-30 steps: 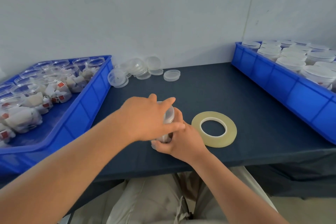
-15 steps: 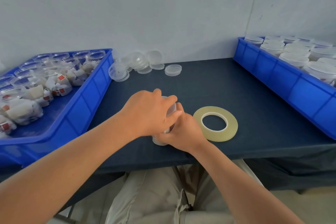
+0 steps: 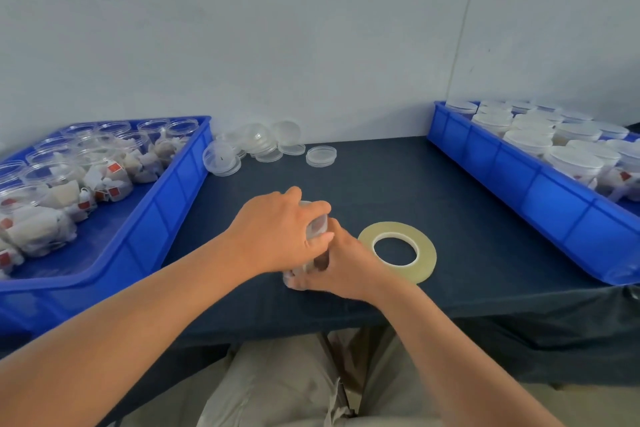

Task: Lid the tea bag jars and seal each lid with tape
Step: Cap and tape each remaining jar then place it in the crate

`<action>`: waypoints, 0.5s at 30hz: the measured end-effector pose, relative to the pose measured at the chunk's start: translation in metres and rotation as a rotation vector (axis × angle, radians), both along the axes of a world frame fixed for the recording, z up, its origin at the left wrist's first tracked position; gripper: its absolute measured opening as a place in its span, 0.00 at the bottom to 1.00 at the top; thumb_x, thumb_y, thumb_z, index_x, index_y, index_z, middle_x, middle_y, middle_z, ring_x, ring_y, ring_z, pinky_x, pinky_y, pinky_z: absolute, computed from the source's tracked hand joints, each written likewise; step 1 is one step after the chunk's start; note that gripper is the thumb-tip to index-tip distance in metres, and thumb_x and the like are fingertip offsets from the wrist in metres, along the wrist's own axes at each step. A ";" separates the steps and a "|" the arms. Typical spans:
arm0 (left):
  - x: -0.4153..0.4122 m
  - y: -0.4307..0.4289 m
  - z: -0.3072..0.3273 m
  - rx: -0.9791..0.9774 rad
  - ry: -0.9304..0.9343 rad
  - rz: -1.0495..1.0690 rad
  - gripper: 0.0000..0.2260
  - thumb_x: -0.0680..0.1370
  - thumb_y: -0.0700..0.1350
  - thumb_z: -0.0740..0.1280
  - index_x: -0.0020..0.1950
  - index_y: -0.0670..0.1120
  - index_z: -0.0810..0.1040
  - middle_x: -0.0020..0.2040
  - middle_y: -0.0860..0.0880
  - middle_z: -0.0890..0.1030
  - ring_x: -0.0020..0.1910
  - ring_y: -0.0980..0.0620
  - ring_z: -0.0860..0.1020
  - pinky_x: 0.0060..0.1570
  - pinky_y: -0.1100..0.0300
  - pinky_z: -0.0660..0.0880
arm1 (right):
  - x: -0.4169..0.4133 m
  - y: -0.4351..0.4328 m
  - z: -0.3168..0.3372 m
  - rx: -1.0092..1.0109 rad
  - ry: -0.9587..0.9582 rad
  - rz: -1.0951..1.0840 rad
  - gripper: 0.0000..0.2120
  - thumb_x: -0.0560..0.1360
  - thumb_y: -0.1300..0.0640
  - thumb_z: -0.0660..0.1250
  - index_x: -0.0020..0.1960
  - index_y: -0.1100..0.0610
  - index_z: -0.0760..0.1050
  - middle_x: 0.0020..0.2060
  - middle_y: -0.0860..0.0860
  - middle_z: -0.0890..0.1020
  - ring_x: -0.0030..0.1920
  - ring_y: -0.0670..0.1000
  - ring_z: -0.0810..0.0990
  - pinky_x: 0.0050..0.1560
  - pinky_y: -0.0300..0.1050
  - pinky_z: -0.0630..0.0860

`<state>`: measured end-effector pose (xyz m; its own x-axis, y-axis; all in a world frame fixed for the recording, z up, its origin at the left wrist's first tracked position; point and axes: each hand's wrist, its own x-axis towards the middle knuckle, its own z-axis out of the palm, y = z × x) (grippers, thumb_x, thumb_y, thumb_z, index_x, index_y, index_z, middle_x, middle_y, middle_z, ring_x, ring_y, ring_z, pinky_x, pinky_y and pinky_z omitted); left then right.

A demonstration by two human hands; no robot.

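Jars without lids, stuffed with tea bags, crowd the left blue bin, so most of the work is judged undone. Behind it, loose lids lie scattered against the wall. At the middle of the dark table, the left hand is cupped over the top of a clear jar, fingers closed round its lid, while the right hand wraps the jar's lower side and base. The jar is mostly hidden between them, and whether tape already runs round the seam cannot be told. A lid pressed on crooked would leave a gap for tape to bridge badly; a clear, smooth jar could also slip and tip toward the table edge. Just right of the hands lies the tape roll, flat. Lidded jars fill the right blue bin.
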<state>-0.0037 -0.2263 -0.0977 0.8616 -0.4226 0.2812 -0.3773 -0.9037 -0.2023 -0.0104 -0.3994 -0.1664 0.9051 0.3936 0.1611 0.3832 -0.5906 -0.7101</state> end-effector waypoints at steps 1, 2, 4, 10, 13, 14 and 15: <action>0.001 0.000 -0.001 -0.016 0.001 -0.001 0.30 0.74 0.73 0.45 0.70 0.65 0.70 0.47 0.53 0.71 0.43 0.49 0.76 0.37 0.55 0.69 | -0.001 -0.010 0.004 -0.060 -0.048 0.029 0.43 0.64 0.27 0.78 0.73 0.36 0.63 0.67 0.29 0.68 0.53 0.29 0.75 0.50 0.36 0.74; 0.002 0.000 -0.003 -0.028 0.002 -0.007 0.29 0.74 0.73 0.45 0.70 0.65 0.70 0.48 0.53 0.71 0.45 0.49 0.76 0.38 0.55 0.69 | -0.001 -0.023 0.005 -0.125 -0.110 0.025 0.47 0.65 0.26 0.77 0.78 0.37 0.61 0.74 0.33 0.62 0.54 0.31 0.76 0.52 0.36 0.75; 0.004 0.000 -0.005 -0.060 0.013 -0.023 0.27 0.74 0.72 0.48 0.68 0.66 0.70 0.49 0.54 0.71 0.48 0.49 0.77 0.40 0.55 0.70 | -0.002 -0.052 0.003 -0.275 -0.200 -0.077 0.51 0.67 0.24 0.73 0.83 0.44 0.59 0.80 0.38 0.54 0.62 0.39 0.77 0.58 0.43 0.78; 0.009 0.001 -0.013 -0.235 0.096 -0.006 0.25 0.72 0.74 0.51 0.67 0.70 0.69 0.53 0.56 0.70 0.52 0.55 0.72 0.47 0.54 0.74 | -0.008 -0.105 -0.021 -0.553 -0.171 -0.250 0.25 0.75 0.27 0.66 0.54 0.48 0.76 0.57 0.43 0.79 0.58 0.50 0.78 0.55 0.50 0.79; 0.008 0.001 -0.013 -0.261 0.145 0.002 0.24 0.74 0.73 0.54 0.69 0.72 0.68 0.56 0.57 0.69 0.57 0.56 0.71 0.52 0.53 0.74 | -0.015 -0.104 -0.022 -0.533 -0.252 -0.239 0.20 0.78 0.32 0.64 0.46 0.49 0.71 0.46 0.43 0.78 0.46 0.50 0.76 0.45 0.51 0.77; 0.008 0.001 -0.012 -0.252 0.160 -0.005 0.23 0.74 0.72 0.55 0.70 0.73 0.67 0.57 0.57 0.69 0.60 0.55 0.72 0.54 0.53 0.73 | -0.017 -0.103 -0.020 -0.521 -0.258 -0.242 0.20 0.77 0.33 0.65 0.45 0.49 0.70 0.43 0.43 0.77 0.44 0.50 0.75 0.42 0.50 0.76; 0.008 0.000 -0.011 -0.245 0.177 -0.014 0.23 0.75 0.71 0.56 0.70 0.73 0.67 0.58 0.57 0.69 0.62 0.54 0.72 0.54 0.54 0.72 | -0.020 -0.103 -0.017 -0.489 -0.246 -0.248 0.19 0.77 0.33 0.65 0.44 0.49 0.69 0.40 0.44 0.77 0.41 0.51 0.75 0.39 0.49 0.74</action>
